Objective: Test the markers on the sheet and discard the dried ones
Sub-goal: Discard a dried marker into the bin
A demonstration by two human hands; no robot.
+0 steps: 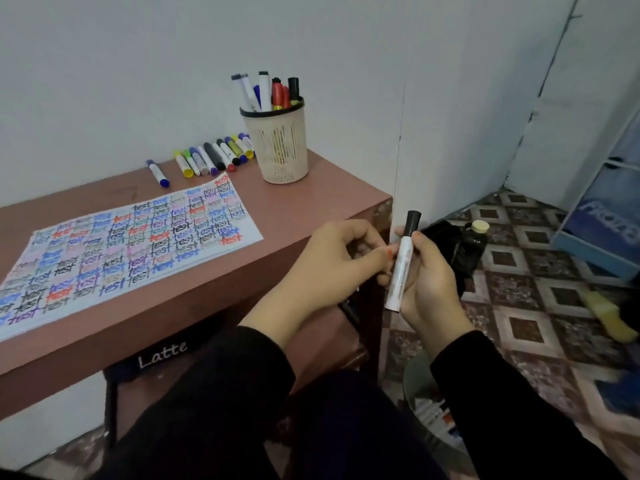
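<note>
My right hand (431,289) grips a white marker with a black cap (401,268), held upright just past the table's right edge. My left hand (329,265) is curled beside it, and its fingertips pinch the marker's barrel. The cap is on. The test sheet (131,244), covered with the word "test" in many colours, lies flat on the brown table (301,209). A beige mesh cup (281,150) at the back holds several markers. A row of capped markers (214,157) lies left of the cup, with one blue marker (158,173) apart from it.
A grey bin (417,389) with markers inside stands on the floor below my right arm. A dark bottle (471,244) and a black bag sit by the wall. A blue box (602,233) and a yellow brush (609,317) lie on the patterned floor at right.
</note>
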